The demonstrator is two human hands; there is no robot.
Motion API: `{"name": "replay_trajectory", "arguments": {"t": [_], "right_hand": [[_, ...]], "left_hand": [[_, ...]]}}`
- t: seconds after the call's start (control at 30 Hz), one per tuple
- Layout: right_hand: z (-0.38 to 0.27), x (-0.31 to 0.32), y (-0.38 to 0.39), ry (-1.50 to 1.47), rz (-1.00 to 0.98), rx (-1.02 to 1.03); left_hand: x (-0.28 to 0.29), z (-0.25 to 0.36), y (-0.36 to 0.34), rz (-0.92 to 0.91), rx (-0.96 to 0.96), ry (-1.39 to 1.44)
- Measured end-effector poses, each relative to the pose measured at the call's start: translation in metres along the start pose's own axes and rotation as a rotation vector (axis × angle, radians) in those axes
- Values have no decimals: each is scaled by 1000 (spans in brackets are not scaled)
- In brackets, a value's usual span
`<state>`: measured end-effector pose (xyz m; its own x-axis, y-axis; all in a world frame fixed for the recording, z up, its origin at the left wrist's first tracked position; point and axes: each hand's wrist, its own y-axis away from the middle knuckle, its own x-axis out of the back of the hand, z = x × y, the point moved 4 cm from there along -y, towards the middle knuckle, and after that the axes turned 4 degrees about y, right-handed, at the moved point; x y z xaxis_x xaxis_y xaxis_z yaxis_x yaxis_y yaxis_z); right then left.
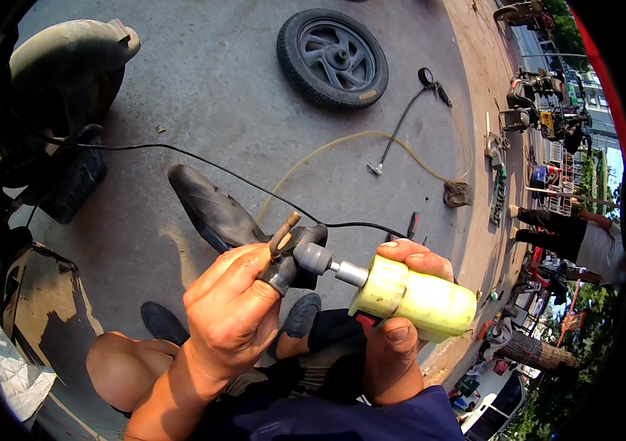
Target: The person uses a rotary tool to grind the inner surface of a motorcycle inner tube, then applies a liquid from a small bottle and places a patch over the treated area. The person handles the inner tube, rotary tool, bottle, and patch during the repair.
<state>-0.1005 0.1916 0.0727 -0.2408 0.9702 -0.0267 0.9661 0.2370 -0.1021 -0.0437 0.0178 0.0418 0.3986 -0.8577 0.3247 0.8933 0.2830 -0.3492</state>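
Note:
My left hand (228,309) pinches a black rubber inner tube (214,206) close to its brass-coloured valve stem (283,234). The rest of the tube droops away toward the far left, above the floor. My right hand (395,353) is wrapped round a yellow-green rotary power tool (430,301), thumb beside its red switch. From the tool's metal collar a shaft leads to a rounded dark grey head (313,259). That head meets or nearly meets the rubber beside the valve; I cannot tell whether it is spinning.
A wheel with its tyre (333,59) lies flat at the back. Right of it rests a pressure gauge (425,76) with a hose. A black cable (232,173) crosses the concrete from a motorbike (70,66) at left. A person (592,242) stands far right.

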Motion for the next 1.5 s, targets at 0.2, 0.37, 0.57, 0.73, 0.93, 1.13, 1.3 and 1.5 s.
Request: {"name": "replay_trajectory", "arguments": {"t": [0.2,0.37,0.57,0.73,0.93,1.13,1.3,1.5], "right_hand": [[1,3,0,9,-43,0],[0,5,0,47,-78,9],[1,3,3,18,-35,-53],[0,0,4,33,-60,-50],[0,2,2,84,-84,-4],[-2,0,1,88,-107,15],[-1,1,3,41,-72,6],[0,3,1,93,-111,31]], "left_hand": [[1,-3,0,-44,-27,-6],[2,-2,-2,-78,-43,-37],[3,-1,-5,-91,-41,-43],[4,-5,-2,-106,-25,-44],[3,-2,-4,-91,11,9],[2,-3,-1,-78,36,43],[4,-4,-1,-79,42,38],[2,-3,0,-57,95,66]]}}
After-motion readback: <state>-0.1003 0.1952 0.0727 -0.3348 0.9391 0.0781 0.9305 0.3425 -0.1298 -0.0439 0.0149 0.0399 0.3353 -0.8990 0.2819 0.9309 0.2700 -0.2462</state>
